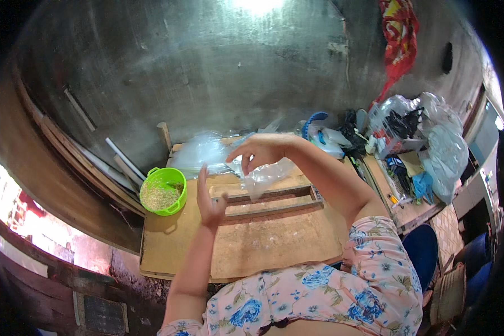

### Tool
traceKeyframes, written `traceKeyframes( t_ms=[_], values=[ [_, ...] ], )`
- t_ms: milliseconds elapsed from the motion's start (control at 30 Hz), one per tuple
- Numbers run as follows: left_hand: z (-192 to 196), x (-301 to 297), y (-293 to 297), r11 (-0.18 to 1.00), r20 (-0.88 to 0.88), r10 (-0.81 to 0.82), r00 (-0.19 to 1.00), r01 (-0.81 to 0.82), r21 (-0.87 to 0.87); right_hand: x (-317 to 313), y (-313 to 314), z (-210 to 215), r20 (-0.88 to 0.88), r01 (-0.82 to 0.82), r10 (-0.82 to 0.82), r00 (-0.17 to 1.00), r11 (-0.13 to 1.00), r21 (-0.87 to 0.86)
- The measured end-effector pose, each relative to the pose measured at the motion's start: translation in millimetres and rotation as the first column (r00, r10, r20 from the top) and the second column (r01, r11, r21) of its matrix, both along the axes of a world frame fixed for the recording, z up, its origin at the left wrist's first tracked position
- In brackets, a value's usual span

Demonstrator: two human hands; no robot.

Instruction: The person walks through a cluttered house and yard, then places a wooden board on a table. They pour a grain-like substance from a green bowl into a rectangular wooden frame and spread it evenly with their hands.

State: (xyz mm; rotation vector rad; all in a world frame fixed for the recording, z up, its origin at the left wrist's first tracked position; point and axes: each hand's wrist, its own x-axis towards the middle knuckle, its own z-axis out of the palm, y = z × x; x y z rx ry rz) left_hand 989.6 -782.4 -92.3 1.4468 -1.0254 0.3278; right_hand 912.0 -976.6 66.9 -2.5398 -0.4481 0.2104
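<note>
My left hand (210, 206) is raised over the table, its fingers stretched upward and the thumb apart, with nothing in it. Across from it, my right hand (263, 150) reaches leftward, the forefinger extended and the other fingers bent downward; I see nothing gripped in it. Just below the right hand is a crumpled clear plastic bag (261, 180). A flat pile of clear plastic bags (200, 152) lies at the table's far edge. Left of my left hand stands a bright green basin (163, 211) with pale, grain-like bits and a darker clump inside.
A wooden frame (271, 213) lies on the wooden table (263, 246). To the right, a crate (400, 147) overflows with plastic bags, beside small tools and a blue brush-like item (313, 119). A red patterned cloth (400, 42) hangs on the grey wall; boards (123, 159) lean at left.
</note>
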Motion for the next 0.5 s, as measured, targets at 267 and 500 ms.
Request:
traceKeyframes(
  t_ms=[267,500],
  values=[
    [108.1,9.2,-22.1,0.423,-0.533,-0.753,0.386,0.904,0.056,-60.3,23.0,47.0,-0.122,0.244,-0.224,0.967,0.950,0.192],
    [120.1,15.8,-16.2,0.546,-0.380,-0.493,0.783,0.618,0.565,-100.5,-4.6,29.8,0.100,0.382,-0.370,0.924,0.907,-0.178]
  ],
)
